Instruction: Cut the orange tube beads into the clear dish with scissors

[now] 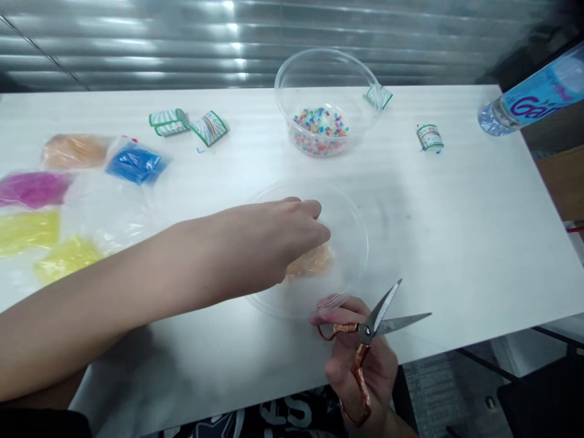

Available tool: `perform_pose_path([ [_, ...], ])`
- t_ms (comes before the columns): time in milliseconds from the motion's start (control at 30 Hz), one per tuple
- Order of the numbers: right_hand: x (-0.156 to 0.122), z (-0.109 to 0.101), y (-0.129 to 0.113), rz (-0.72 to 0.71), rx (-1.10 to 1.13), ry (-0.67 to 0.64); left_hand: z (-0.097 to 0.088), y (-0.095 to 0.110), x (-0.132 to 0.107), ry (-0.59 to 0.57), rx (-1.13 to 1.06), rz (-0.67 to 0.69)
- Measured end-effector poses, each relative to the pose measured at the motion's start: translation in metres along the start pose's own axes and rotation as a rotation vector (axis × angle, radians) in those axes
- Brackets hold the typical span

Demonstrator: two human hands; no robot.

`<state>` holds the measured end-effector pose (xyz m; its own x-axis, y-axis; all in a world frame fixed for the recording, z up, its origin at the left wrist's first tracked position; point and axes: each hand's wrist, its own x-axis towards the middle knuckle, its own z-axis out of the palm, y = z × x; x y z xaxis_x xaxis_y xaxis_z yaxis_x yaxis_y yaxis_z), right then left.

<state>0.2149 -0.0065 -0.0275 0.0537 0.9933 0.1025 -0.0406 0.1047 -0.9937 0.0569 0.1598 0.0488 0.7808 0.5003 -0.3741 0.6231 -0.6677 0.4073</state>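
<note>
My left hand (294,237) reaches over a clear plastic bowl (366,243) on the table. Its fingers are curled in, and whatever they grip is hidden from me. Below them, inside the bowl, sits a soft-looking orange mass (312,263), partly covered by the hand. Copper-handled scissors (367,331) hang in my right hand (365,359), blades spread apart and pointing right. Fingertips of that hand also touch the near rim of the bowl.
Farther back stands a second clear bowl (283,100) with colourful beads (322,125). Small cut wrappers (210,128) lie around it. Bags of orange, blue (137,163), magenta (34,188) and yellow (68,258) material spread at left. A labelled bottle (531,97) is at the far right corner.
</note>
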Motion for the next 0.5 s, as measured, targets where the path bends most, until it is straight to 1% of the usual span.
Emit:
perform_pose_path([
  [133, -0.0010, -0.0009, 0.0012, -0.007, -0.049, -0.009, 0.0035, 0.0047, 0.0087, -0.070, 0.045, 0.062],
  [233, -0.0009, -0.0013, 0.0019, -0.046, -0.071, -0.002, 0.0066, 0.0019, 0.0102, -0.043, -0.009, 0.083],
  [367, 0.0002, -0.0008, 0.0014, -0.013, -0.069, 0.001, 0.0105, -0.0040, 0.0076, 0.003, -0.072, 0.124],
  [500, 0.0001, -0.0004, 0.0013, -0.030, -0.058, -0.001, 0.0053, -0.0049, 0.0060, 0.028, -0.026, 0.068],
])
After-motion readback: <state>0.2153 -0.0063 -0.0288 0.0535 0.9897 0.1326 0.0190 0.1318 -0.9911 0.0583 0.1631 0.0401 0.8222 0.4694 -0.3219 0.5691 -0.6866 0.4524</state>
